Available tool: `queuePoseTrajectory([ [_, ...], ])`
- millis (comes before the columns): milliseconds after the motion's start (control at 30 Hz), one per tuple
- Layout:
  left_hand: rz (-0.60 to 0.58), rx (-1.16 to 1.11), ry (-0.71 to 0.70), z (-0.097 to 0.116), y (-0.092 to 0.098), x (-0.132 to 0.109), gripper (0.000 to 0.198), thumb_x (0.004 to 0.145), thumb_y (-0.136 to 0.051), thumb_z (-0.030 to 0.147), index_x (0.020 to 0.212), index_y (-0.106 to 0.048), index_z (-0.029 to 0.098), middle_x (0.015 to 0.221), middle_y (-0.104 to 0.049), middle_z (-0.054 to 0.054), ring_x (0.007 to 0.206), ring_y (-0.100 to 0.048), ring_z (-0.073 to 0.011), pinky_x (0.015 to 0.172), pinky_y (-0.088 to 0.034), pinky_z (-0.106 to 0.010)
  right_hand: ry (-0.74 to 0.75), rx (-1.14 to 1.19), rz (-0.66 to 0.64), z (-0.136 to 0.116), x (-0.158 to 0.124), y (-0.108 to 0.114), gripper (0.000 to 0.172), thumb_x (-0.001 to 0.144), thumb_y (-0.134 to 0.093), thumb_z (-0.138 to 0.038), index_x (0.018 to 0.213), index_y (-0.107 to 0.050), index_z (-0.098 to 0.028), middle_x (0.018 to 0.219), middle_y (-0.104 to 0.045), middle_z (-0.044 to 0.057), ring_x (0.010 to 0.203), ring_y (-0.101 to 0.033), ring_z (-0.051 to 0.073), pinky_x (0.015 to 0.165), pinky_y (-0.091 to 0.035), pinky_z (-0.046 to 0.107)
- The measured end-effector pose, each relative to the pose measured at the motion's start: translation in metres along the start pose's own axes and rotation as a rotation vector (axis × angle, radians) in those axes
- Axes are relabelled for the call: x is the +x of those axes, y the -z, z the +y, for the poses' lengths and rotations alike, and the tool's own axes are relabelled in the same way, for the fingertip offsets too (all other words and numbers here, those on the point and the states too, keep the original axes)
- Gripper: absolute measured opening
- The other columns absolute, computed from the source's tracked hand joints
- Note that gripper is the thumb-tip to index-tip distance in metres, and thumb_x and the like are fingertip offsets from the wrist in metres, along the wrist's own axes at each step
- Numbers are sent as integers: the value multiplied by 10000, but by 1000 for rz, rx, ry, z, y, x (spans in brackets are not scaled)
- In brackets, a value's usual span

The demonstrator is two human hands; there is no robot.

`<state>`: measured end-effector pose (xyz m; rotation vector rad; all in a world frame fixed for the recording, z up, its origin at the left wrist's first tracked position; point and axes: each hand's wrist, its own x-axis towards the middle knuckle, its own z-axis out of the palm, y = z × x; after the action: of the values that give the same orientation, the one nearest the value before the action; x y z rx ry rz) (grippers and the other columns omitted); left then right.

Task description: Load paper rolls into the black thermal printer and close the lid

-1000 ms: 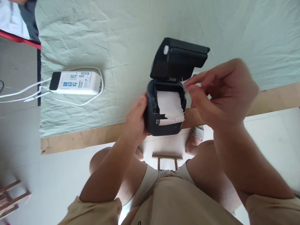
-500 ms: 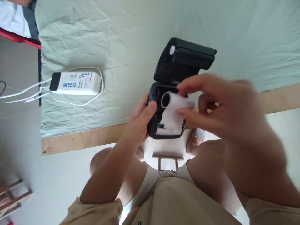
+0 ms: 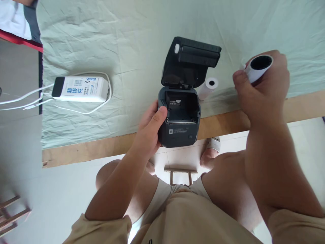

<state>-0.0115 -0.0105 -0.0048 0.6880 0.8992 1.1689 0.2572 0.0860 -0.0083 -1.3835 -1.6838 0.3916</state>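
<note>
My left hand (image 3: 151,127) grips the left side of a dark portable label printer (image 3: 179,135), held at the table's front edge. Its lid (image 3: 191,61) is swung up, and the paper bay (image 3: 181,105) inside holds no roll. Off to the right, my right hand (image 3: 266,86) is closed around a white paper roll (image 3: 255,74), whose dark hollow core faces up. Behind the printer's right side stands a second white paper roll (image 3: 208,88), partly hidden by the printer.
A white power strip (image 3: 83,89) with white cables lies on the left of the pale green tablecloth (image 3: 132,37). A wooden board edge (image 3: 88,152) runs along the front. Past the table's left side are a wooden stool (image 3: 12,217) and part of another person (image 3: 16,20).
My right hand has lifted the paper roll out of the printer and carried it right. The printer's bay and front panel now show, and the second roll is uncovered. My left hand keeps its grip.
</note>
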Motion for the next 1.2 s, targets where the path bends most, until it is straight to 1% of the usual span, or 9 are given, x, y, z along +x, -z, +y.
queuePoseTrajectory([
  [67, -11, -14, -6, -1, 1, 0, 421, 1004, -607, 524, 1316, -686, 253, 1206, -797, -78, 1052, -804, -286, 835, -687, -365, -14, -165, -7, 3, 2, 1, 240, 865, -799, -305, 1044, -642, -273, 1047, -617, 60, 1029, -657, 289, 888, -547, 502],
  [233, -37, -29, -17, -2, 2, 1, 427, 1005, -603, 531, 1322, -688, 258, 1213, -792, -84, 1031, -808, -287, 819, -687, -366, -50, -273, -56, 6, 5, 3, 506, 776, -870, -192, 1193, -608, -311, 1054, -678, 49, 1054, -684, 320, 957, -551, 536],
  [333, -38, -17, -15, -1, 2, 1, 433, 1003, -608, 531, 1330, -682, 258, 1200, -795, -83, 1036, -806, -284, 819, -685, -358, 149, -290, 56, -12, -1, 1, 468, 804, -823, -181, 1215, -621, -278, 1155, -709, 87, 1160, -684, 351, 1000, -540, 553],
  [400, -34, -14, -9, -1, 2, 0, 427, 1002, -612, 526, 1325, -682, 256, 1191, -796, -81, 1023, -808, -280, 815, -685, -356, 319, -256, 134, -28, -8, -5, 371, 845, -743, -166, 1189, -639, -257, 1108, -717, 88, 1060, -710, 316, 921, -564, 518],
  [467, -25, -14, 1, 0, 1, 0, 411, 1001, -615, 521, 1303, -689, 253, 1184, -797, -78, 1003, -812, -277, 808, -686, -359, 370, -185, 81, -39, -14, -14, 359, 866, -716, -175, 1203, -627, -266, 1057, -703, 77, 979, -706, 281, 850, -581, 487],
  [667, -14, 2, 4, 1, 0, -1, 421, 996, -616, 547, 1291, -694, 256, 1172, -796, -79, 990, -814, -278, 805, -687, -371, 239, -89, -164, -32, -21, -36, 437, 874, -727, -197, 1268, -579, -314, 1169, -649, 90, 1043, -692, 284, 891, -611, 517],
  [800, -25, -2, 5, 1, 0, -1, 415, 1003, -608, 535, 1305, -687, 261, 1203, -791, -77, 1014, -809, -281, 813, -687, -372, 257, -35, -224, -31, -24, -35, 488, 893, -640, -178, 1343, -553, -344, 1180, -677, 71, 1075, -690, 288, 934, -609, 533],
  [1033, -20, 6, 5, 1, 0, 0, 460, 993, -609, 580, 1313, -680, 258, 1199, -792, -83, 1040, -805, -295, 838, -687, -394, 266, -96, -224, -35, -21, -33, 480, 900, -686, -226, 1356, -595, -347, 1131, -658, 83, 1056, -684, 280, 930, -619, 502],
  [1200, 9, 11, 10, 2, -1, -2, 397, 1000, -623, 527, 1279, -697, 256, 1202, -796, -65, 1061, -798, -279, 815, -689, -356, 272, 148, -12, -50, -19, -19, 516, 907, -694, -308, 1390, -533, -391, 1231, -632, 39, 1010, -687, 238, 748, -577, 409],
])
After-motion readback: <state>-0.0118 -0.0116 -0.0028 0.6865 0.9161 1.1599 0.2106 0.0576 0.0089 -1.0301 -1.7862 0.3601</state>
